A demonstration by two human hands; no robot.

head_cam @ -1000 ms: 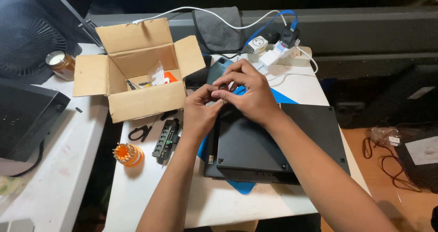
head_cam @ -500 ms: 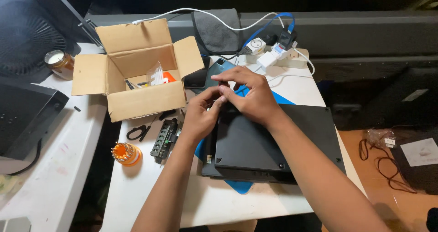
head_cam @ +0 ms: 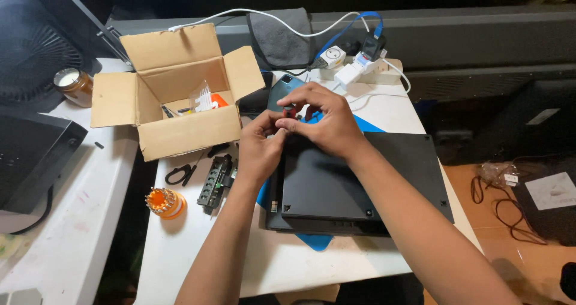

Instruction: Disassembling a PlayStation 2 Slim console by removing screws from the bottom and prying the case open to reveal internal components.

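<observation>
While an open brown cardboard box (head_cam: 171, 98) with small clear packets and an orange item inside stands to the left of the black laptop base (head_cam: 360, 188), the left hand (head_cam: 259, 150) and right hand (head_cam: 327, 125) meet over the laptop base's far left corner, both pinching a small red-tipped tool (head_cam: 289, 110). It seems best to keep the tool upright and steady, pressing gently. Beyond the laptop base sits a white power strip (head_cam: 360, 71); well to its right lies a white paper label (head_cam: 555, 191).

Open cardboard box (head_cam: 174, 101), candle jar (head_cam: 74, 86), scissors (head_cam: 180, 173).
</observation>
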